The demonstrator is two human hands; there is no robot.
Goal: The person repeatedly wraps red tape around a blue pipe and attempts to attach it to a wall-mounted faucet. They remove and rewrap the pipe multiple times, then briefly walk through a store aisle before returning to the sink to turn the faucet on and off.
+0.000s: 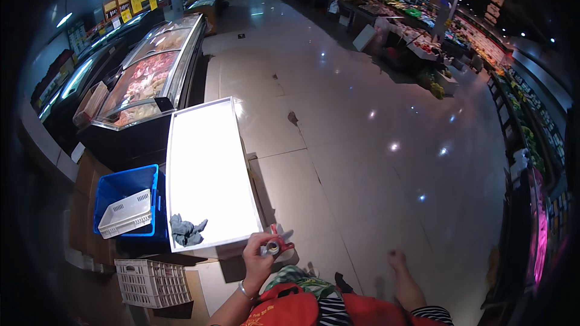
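Observation:
My left hand (258, 253) grips a red-and-silver object (280, 243) with a round end, too small to name surely, just beside the white-topped table's near right corner. The table (208, 169) has a glaring bright top, with a crumpled grey cloth or glove (187, 230) on its near left part. My right hand (399, 261) hangs low at my right side over the tiled floor, its fingers loosely bent and holding nothing I can see. My red apron (278, 308) shows at the bottom edge.
Left stand a blue crate (127, 178) with a white basket (127, 212), a white crate (151, 281), cardboard (90, 193) and a glass-topped meat case (148, 69). A tiled aisle (362, 145) runs ahead, past produce stands (417, 39); shelving (525, 139) lines the right.

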